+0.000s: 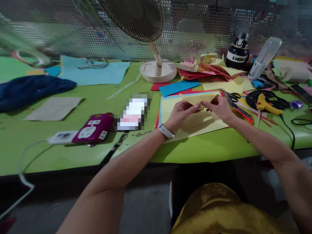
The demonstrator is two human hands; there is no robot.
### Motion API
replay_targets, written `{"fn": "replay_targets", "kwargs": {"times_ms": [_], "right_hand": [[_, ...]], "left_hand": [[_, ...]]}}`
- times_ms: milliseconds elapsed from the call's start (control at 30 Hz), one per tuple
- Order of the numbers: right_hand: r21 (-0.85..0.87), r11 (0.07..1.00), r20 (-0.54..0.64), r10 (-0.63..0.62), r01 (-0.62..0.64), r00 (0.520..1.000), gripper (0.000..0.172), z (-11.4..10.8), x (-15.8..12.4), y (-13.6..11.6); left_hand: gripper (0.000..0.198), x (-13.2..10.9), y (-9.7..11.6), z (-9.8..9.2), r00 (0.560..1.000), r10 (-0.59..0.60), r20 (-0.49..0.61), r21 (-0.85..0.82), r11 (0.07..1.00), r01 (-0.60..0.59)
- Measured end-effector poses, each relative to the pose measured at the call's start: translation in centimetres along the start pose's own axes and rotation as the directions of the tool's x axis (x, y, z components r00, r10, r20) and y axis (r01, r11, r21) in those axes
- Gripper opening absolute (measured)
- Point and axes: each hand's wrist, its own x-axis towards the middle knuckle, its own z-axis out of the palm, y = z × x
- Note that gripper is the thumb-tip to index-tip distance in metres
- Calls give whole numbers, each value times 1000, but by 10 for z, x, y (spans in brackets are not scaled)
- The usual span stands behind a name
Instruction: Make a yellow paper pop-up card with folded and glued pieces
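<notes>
Between my two hands is a folded piece of pale yellow paper [201, 98], raised a little above the stack. My left hand [181, 113], with a white band at the wrist, pinches its left part. On the other side, my right hand [219, 107] is closed on the paper too, and the fingertips of both hands nearly meet at its lower edge. Underneath lies a stack of coloured sheets with a yellow sheet [192, 129] on top. Fingers hide part of the folded piece.
Scissors [230, 96], a red cutter [243, 114] and a yellow glue gun [268, 104] lie to the right. A fan [158, 71] stands behind, beside paper scraps [209, 66]. Leftward are a phone [133, 113] and a purple case [94, 128] with a cable. A black bottle [237, 53] stands at the back.
</notes>
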Motion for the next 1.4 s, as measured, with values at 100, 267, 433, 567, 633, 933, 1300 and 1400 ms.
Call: {"fn": "replay_targets", "kwargs": {"times_ms": [100,267,433,567,633,933,1300,1400], "right_hand": [[-10,1000,11,-7,7,1000,55,0,1,0],[2,1000,12,11,-11,1000,56,1,1,1],[19,999,8,26,-26,1000,53,1,-1,0],[20,999,36,41,-42,998,52,1,0,1],[19,999,42,39,-40,998,54,2,0,2],[27,999,42,34,-36,999,59,1,1,4],[96,994,64,52,-58,997,56,3,1,1],[137,988,51,60,-66,997,59,3,0,-1]], "left_hand": [[46,1,0,0,1000,13,4,9,1000,-13],[48,2,-1,-1,1000,25,11,26,999,-25],[49,1,0,-2,1000,28,4,35,999,-28],[49,2,0,-2,1000,24,-7,37,999,-24],[50,3,-1,-2,1000,18,-18,39,999,-18],[46,4,-4,-4,998,-34,-49,-19,999,33],[40,6,-5,-7,996,-44,-80,-20,999,42],[45,7,-4,-7,995,-40,-95,-25,999,38]]}}
